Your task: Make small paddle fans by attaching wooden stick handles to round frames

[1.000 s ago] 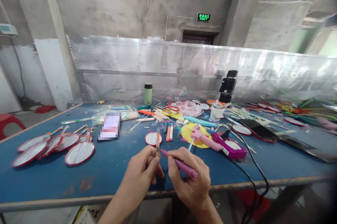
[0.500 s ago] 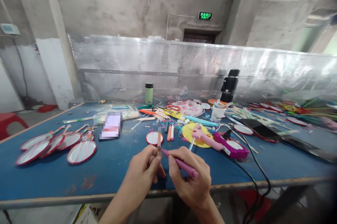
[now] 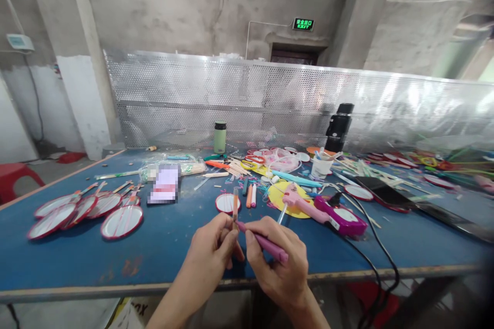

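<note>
Between the thumb and fingers of my left hand [image 3: 214, 246] a flat craft stick [image 3: 235, 200] stands upright, its upper part coloured orange and brownish. My right hand [image 3: 280, 257] is closed around a purple marker pen [image 3: 270, 246], whose tip is at the stick's edge just above my left thumb. Just behind the stick lies a round white disc with a red rim [image 3: 224, 203]. An orange marker [image 3: 249, 196] and a pale pink marker [image 3: 253, 196] lie side by side to the right of that disc.
Several red-rimmed discs on sticks [image 3: 121, 222] lie at the left, near a phone [image 3: 164, 185]. To the right are a pink glue gun [image 3: 303, 203] with a purple body, black cables [image 3: 376, 236] and a white cup [image 3: 321, 167]. A green bottle [image 3: 219, 138] stands at the back.
The view has shifted very slightly. Both hands keep their hold, and the marker tip stays at the stick with hardly any visible movement.
</note>
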A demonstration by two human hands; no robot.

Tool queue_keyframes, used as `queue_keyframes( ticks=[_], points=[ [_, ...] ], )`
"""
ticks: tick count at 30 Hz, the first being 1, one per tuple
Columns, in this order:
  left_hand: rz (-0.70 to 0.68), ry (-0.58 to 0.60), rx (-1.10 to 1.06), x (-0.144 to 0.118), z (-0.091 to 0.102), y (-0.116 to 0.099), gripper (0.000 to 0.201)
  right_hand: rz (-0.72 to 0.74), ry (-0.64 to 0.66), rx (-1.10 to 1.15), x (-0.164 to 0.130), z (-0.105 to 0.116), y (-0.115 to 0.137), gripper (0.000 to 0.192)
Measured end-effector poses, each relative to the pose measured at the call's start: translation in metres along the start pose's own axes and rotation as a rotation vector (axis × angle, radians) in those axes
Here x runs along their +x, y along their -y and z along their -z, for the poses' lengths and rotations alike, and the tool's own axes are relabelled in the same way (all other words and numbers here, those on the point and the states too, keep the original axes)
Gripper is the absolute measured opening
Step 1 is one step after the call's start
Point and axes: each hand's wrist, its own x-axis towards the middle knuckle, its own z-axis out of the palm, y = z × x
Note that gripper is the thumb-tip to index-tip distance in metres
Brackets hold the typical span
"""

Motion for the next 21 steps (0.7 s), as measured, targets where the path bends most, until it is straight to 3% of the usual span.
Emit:
queue_keyframes(
  ticks=[21],
  points=[
    [-0.012,0.005,0.006,0.0007,-0.0009,0.0024,0.027,0.010,-0.003,0.004,0.0020,0.0002,0.0011,0.015]
  ],
)
